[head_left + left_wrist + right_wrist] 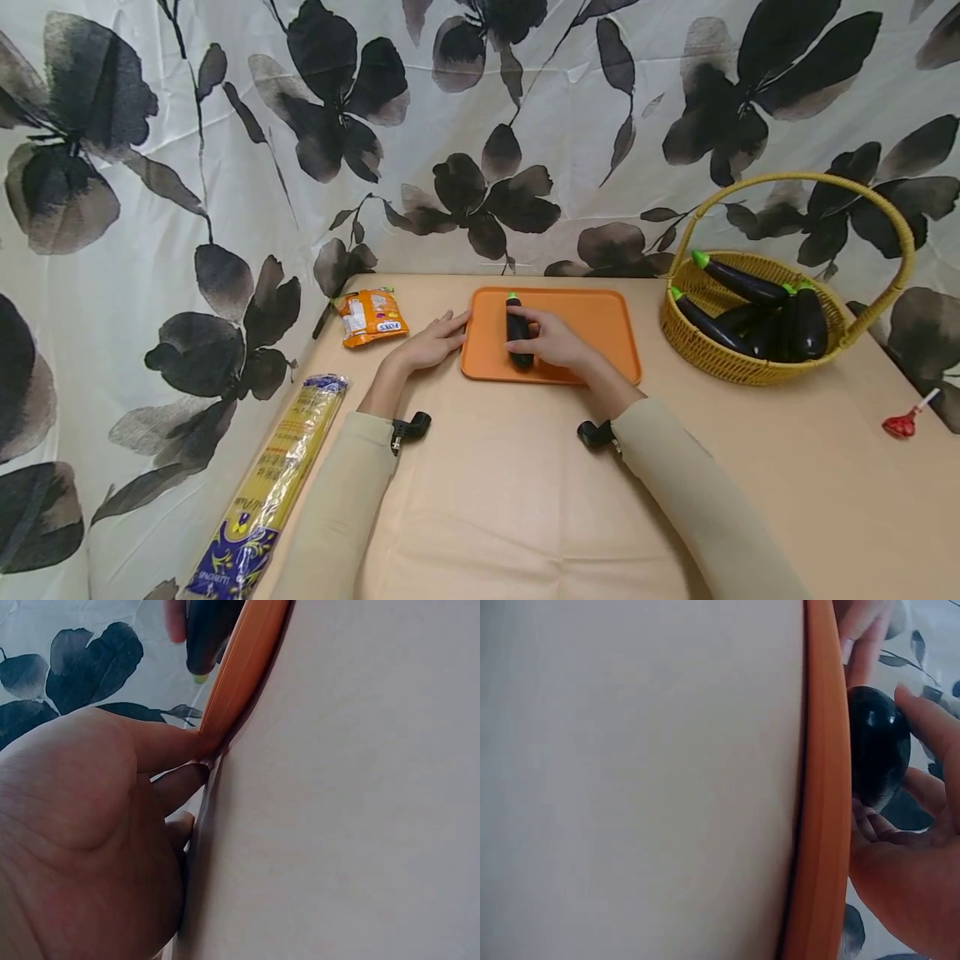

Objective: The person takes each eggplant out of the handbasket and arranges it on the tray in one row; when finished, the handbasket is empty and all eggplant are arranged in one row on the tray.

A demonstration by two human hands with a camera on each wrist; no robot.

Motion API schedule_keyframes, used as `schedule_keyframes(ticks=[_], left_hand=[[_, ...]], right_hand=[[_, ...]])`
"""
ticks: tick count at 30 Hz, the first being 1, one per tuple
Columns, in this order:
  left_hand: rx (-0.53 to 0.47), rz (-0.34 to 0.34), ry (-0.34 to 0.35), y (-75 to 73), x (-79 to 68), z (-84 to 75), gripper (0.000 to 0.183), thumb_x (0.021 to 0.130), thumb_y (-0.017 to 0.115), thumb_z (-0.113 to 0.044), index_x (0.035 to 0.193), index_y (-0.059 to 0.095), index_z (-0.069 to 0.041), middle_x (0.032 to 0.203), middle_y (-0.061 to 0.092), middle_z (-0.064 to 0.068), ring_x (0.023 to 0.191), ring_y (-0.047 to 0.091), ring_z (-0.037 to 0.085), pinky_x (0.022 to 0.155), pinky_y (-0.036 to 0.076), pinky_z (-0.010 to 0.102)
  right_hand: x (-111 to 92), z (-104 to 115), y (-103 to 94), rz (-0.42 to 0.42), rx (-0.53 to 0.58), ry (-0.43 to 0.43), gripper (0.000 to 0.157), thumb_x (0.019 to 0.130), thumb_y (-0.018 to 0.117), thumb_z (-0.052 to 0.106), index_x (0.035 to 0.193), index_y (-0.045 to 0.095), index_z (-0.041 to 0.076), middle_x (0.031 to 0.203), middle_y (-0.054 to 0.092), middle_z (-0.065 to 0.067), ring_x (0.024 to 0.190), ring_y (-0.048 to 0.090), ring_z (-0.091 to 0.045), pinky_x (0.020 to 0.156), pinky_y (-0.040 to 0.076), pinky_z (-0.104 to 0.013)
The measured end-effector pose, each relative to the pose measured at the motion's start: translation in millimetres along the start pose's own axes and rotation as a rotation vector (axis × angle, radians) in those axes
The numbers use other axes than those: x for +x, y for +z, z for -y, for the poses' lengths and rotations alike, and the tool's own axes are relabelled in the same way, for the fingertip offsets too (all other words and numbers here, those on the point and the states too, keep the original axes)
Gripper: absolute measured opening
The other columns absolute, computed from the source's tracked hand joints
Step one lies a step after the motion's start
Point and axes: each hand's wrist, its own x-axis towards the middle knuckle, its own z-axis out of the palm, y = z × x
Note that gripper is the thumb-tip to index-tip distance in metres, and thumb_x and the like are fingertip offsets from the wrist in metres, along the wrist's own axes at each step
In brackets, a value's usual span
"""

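An orange tray (577,337) with a raised rim lies on the table, and a dark eggplant (517,354) with a green stem end rests lengthwise on its left half. My right hand (553,337) holds this eggplant from the right, fingers over its top and side. Seen from the right wrist, the eggplant's rounded glossy end (880,746) sits between thumb and fingers. My left hand (430,343) lies at the tray's left edge with fingers extended. In the left wrist view, its thumb (169,747) touches the tray's corner.
A yellow wicker basket (701,357) with a tall handle holds several eggplants (808,325) at the right. A red lollipop (900,425) lies near the right edge. On the left are an orange snack packet (372,317) and a long spaghetti pack (273,475). Floral fabric (480,108) hangs behind.
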Motion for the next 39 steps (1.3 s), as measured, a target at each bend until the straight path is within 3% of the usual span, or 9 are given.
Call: schedule_keyframes(ticks=[6, 13, 20, 25, 39], left_hand=[[0.000, -0.002, -0.006, 1.1, 1.8, -0.3, 0.059, 0.111, 0.045, -0.034, 0.167, 0.027, -0.025, 0.175, 0.007, 0.018, 0.161, -0.003, 0.046, 0.130, 0.000, 0.062], [0.000, 0.000, 0.003, 0.6, 2.1, -1.6, 0.059, 0.111, 0.045, -0.032, 0.167, 0.027, -0.023, 0.175, 0.007, 0.020, 0.160, -0.003, 0.048, 0.130, 0.000, 0.063], [-0.006, 0.006, -0.005, 0.0, 1.4, -1.5, 0.058, 0.112, 0.044, -0.034, 0.167, 0.027, -0.025, 0.175, 0.007, 0.019, 0.160, -0.002, 0.047, 0.130, 0.001, 0.062], [-0.021, 0.004, -0.015, -0.5, 0.2, -0.6, 0.058, 0.111, 0.044, -0.034, 0.167, 0.028, -0.025, 0.175, 0.006, 0.018, 0.160, -0.004, 0.047, 0.130, -0.001, 0.062], [-0.001, -0.001, -0.007, -0.8, -0.1, 1.1, 0.059, 0.111, 0.045, -0.035, 0.167, 0.027, -0.026, 0.175, 0.008, 0.018, 0.160, -0.002, 0.048, 0.130, 0.001, 0.062]], right_hand=[[12, 3, 6.0, -0.021, -0.086, 0.013, 0.076, 0.094, 0.079, 0.035, 0.160, 0.044, 0.018, 0.153, 0.051, -0.019, 0.130, 0.054, -0.038, 0.111, 0.047, -0.051], [23, 10, 13.8, -0.062, -0.201, 0.021, 0.078, 0.094, 0.077, 0.042, 0.159, 0.045, 0.013, 0.158, 0.049, -0.019, 0.140, 0.049, -0.035, 0.121, 0.039, -0.054], [24, 16, 16.2, -0.024, -0.188, 0.070, 0.079, 0.097, 0.073, 0.043, 0.162, 0.038, 0.014, 0.160, 0.037, -0.026, 0.143, 0.042, -0.039, 0.124, 0.032, -0.055], [26, 18, 16.0, -0.011, -0.180, 0.047, 0.077, 0.099, 0.072, 0.037, 0.162, 0.038, 0.011, 0.163, 0.035, -0.024, 0.150, 0.036, -0.038, 0.128, 0.027, -0.053], [32, 22, 28.9, 0.003, -0.168, 0.014, 0.077, 0.100, 0.071, 0.035, 0.163, 0.036, 0.008, 0.162, 0.039, -0.022, 0.145, 0.042, -0.034, 0.126, 0.031, -0.048]])
